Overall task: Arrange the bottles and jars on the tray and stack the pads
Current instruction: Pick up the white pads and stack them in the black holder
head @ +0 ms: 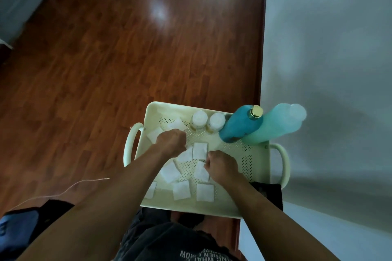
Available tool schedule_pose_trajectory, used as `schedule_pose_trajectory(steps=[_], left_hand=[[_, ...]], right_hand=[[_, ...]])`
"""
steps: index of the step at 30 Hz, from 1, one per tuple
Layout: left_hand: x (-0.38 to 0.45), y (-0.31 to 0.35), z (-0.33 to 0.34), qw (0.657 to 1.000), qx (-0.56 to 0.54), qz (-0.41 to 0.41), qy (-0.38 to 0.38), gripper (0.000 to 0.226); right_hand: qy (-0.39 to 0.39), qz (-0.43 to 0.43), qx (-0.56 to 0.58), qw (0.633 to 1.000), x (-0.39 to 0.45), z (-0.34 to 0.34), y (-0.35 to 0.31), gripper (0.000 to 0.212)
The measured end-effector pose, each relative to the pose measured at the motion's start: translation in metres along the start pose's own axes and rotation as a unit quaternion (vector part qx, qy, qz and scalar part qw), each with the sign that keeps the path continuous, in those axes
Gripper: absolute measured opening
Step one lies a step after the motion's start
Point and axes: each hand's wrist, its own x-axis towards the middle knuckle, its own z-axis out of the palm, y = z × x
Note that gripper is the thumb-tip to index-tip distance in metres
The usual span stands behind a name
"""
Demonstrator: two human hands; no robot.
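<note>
A cream perforated tray (pixel 257 172) with side handles lies before me. Along its far edge stand two small white-lidded jars (pixel 199 118) (pixel 216 122), a blue bottle with a gold cap (pixel 241 125) and a pale teal bottle (pixel 273 123). Several white square pads (pixel 199 150) lie scattered flat across the tray floor. My left hand (pixel 170 143) rests knuckles-up on the pads at the tray's left middle, fingers curled down; what they hold is hidden. My right hand (pixel 222 166) is curled at the tray's centre, fingertips pinching the edge of a pad (pixel 200 172).
The tray sits over a dark wooden floor (pixel 106 70), next to a pale wall (pixel 328 59) on the right. A thin cord (pixel 70 188) trails on the floor at left, and a dark bag (pixel 31 218) lies at lower left. My dark clothing shows below the tray.
</note>
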Motion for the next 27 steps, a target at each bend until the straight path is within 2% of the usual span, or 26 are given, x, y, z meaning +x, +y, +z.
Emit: schedule_pose_trajectory(steps=[6,15,19,23,27], left_hand=[[-0.001,-0.004,0.005,1.0,0.016,0.014,0.002,0.014],[-0.015,-0.005,-0.004,1.0,-0.004,-0.004,-0.021,0.016],[-0.025,-0.001,-0.013,0.998,-0.048,-0.027,-0.025,0.016],[-0.038,-0.003,-0.023,0.993,-0.113,-0.018,0.012,0.018],[-0.054,-0.002,-0.027,0.969,-0.241,-0.016,0.055,0.016]], right_hand=[[0.0,0.005,0.035,0.999,0.001,0.004,0.001,0.027],[-0.03,0.021,0.089,0.995,-0.003,-0.022,0.009,0.018],[-0.024,0.006,0.102,0.995,-0.009,-0.042,0.014,0.014],[-0.026,0.006,0.114,0.993,-0.017,-0.067,0.024,0.018],[0.013,0.023,0.148,0.989,-0.033,-0.09,0.042,0.018]])
